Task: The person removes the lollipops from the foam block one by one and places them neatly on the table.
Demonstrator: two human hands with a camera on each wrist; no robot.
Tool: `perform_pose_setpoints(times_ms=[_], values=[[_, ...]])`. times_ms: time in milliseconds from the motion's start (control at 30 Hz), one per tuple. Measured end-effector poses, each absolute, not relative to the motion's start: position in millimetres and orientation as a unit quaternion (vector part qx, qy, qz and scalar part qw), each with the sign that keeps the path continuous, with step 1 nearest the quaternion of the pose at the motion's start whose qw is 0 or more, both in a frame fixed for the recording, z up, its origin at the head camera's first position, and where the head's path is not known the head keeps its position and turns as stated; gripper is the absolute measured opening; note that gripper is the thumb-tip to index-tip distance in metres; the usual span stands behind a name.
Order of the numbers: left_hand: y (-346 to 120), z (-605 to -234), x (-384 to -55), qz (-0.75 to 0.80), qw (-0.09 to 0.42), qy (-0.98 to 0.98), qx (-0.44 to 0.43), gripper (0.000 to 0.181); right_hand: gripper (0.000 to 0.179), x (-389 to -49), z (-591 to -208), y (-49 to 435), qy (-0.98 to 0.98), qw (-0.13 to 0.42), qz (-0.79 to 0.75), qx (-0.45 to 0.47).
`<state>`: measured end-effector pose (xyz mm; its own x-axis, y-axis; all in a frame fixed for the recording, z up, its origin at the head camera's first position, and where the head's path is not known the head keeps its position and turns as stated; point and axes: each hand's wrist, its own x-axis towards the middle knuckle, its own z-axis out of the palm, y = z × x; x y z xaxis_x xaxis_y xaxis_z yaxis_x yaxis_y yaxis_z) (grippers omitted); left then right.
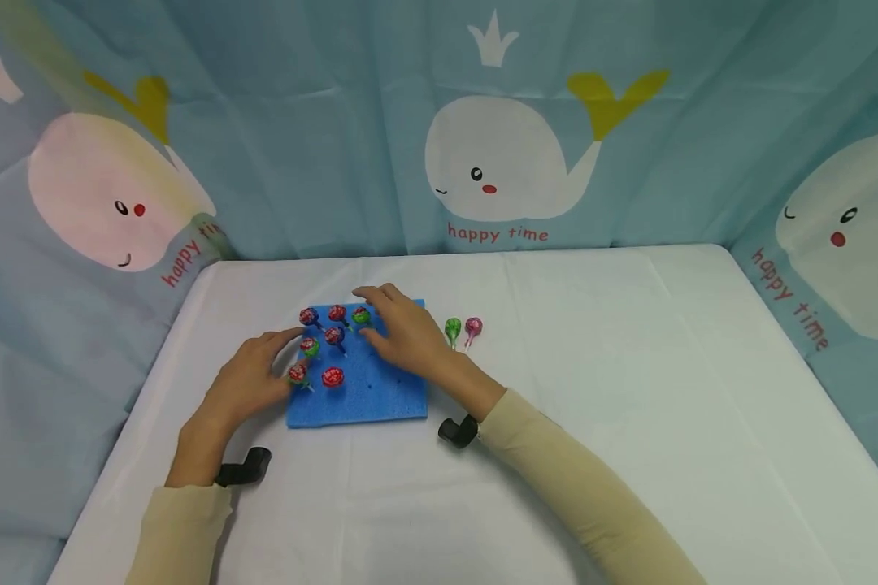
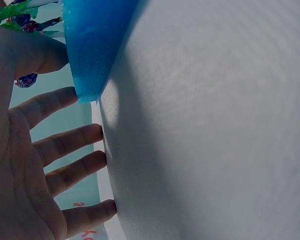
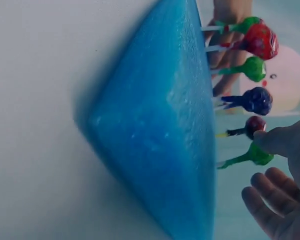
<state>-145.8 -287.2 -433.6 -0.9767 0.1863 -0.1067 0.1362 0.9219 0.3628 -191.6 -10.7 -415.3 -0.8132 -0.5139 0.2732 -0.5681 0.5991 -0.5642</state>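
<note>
A blue foam block (image 1: 391, 402) lies on the table with several wrapped lollipops standing in it on their sticks. My left hand (image 1: 245, 378) is at the block's left side; in the left wrist view its fingers are spread, the thumb and index fingertips right at the foam edge. A red-and-green lollipop (image 1: 297, 374) stands beside that thumb. Over the back of the block reaches my right hand (image 1: 410, 333), thumb and index finger apart on either side of a green-and-red lollipop (image 1: 362, 315). In the right wrist view the thumb overlaps a dark red lollipop (image 3: 255, 125), with the other fingers loosely bent.
Right of the block, a loose green lollipop (image 1: 452, 328) and a pink lollipop (image 1: 473, 327) lie on the white-covered table (image 1: 629, 366). A small hole shows in the foam's front right part. Blue curtains (image 1: 322, 162) with whale prints hang behind and at the sides.
</note>
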Motion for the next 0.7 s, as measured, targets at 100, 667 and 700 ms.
perform_pose_setpoints(times_ms=[100, 667, 700], values=[[-286.5, -433.0, -144.8, 0.182, 0.068, 0.977, 0.083, 0.078, 0.045, -189.0, -413.9, -14.3, -0.893, 0.054, 0.327, 0.304], [-286.1, -431.6, -143.7, 0.180, 0.062, 0.978, 0.087, 0.078, 0.032, -183.2, -417.9, -24.1, -0.895, 0.071, 0.344, 0.276], [-286.6, -431.2, -143.8, 0.179, 0.063, 0.978, 0.088, 0.078, 0.031, -182.9, -418.3, -24.5, -0.893, 0.076, 0.352, 0.271]])
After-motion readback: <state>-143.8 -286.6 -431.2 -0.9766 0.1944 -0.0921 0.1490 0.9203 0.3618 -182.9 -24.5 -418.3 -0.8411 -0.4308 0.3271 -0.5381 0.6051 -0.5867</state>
